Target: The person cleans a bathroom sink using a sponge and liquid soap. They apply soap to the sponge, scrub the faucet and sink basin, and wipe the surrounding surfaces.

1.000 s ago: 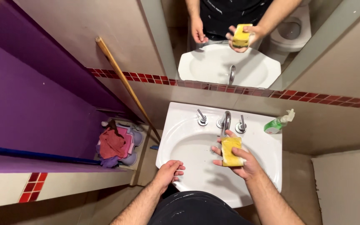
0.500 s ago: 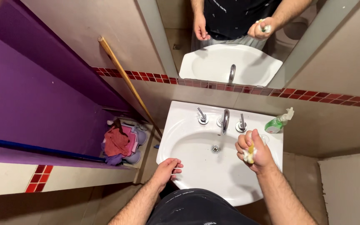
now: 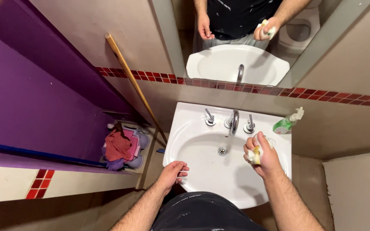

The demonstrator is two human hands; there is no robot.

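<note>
My right hand [image 3: 263, 156] is clenched around a yellow sponge [image 3: 255, 154], squeezed small with white foam showing between the fingers, over the right side of a white wash basin [image 3: 202, 149]. My left hand [image 3: 173, 173] rests on the basin's front left rim with fingers loosely curled, holding nothing. A chrome tap [image 3: 234, 121] with two handles stands at the back of the basin, above the drain [image 3: 222, 150].
A green dish-soap bottle [image 3: 287, 123] lies on the basin's back right corner. A wooden broom handle [image 3: 133, 85] leans against the wall at left. Pink and red cloths [image 3: 120, 146] sit on a low shelf. A mirror [image 3: 245, 38] above reflects me.
A second ago my right hand held the sponge flat over the basin's middle. It has moved right and squeezed the sponge into a fist. The left hand stayed on the rim.
</note>
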